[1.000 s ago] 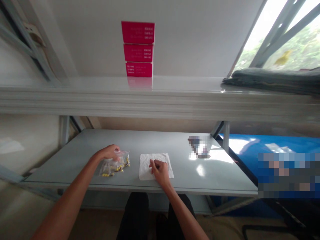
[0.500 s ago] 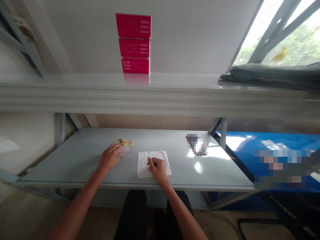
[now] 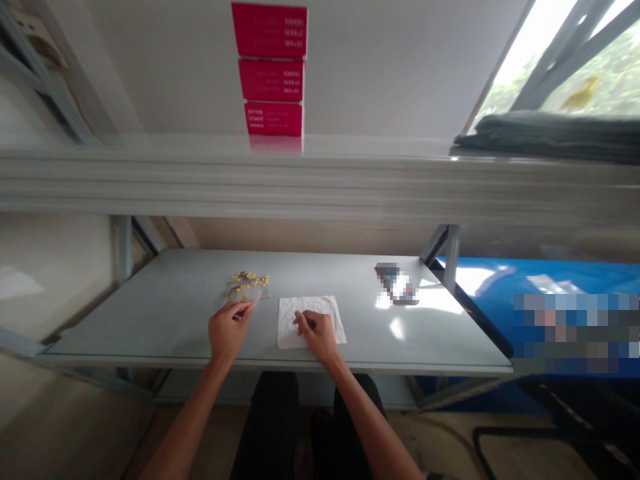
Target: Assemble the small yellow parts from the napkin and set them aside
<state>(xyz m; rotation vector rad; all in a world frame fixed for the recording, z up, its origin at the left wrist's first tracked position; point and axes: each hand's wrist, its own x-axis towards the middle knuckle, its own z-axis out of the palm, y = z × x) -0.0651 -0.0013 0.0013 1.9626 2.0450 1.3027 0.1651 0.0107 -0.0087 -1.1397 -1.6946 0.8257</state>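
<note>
My left hand [image 3: 231, 327] pinches the near edge of a clear plastic bag [image 3: 253, 293] on the left half of the table. Small yellow-and-dark pieces [image 3: 250, 277] show in and just behind the bag; their kind is too small to make out. My right hand [image 3: 316, 333] rests over a white tissue [image 3: 290, 327] that lies spread flat near the table's front edge. Its fingers are curled together, and whatever they may hold is hidden.
The grey table [image 3: 165, 300] stands under a shelf [image 3: 350, 180] bearing stacked red boxes [image 3: 273, 80] and folded dark cloth [image 3: 540, 133]. A partly blurred-out dark object [image 3: 387, 270] lies at the back right. A blue table [image 3: 485, 270] adjoins on the right.
My left hand has drawn back towards me and turned, now pinching the bag's edge with the bag partly raised. My right hand stays over the tissue. The view has tilted slightly downward.
</note>
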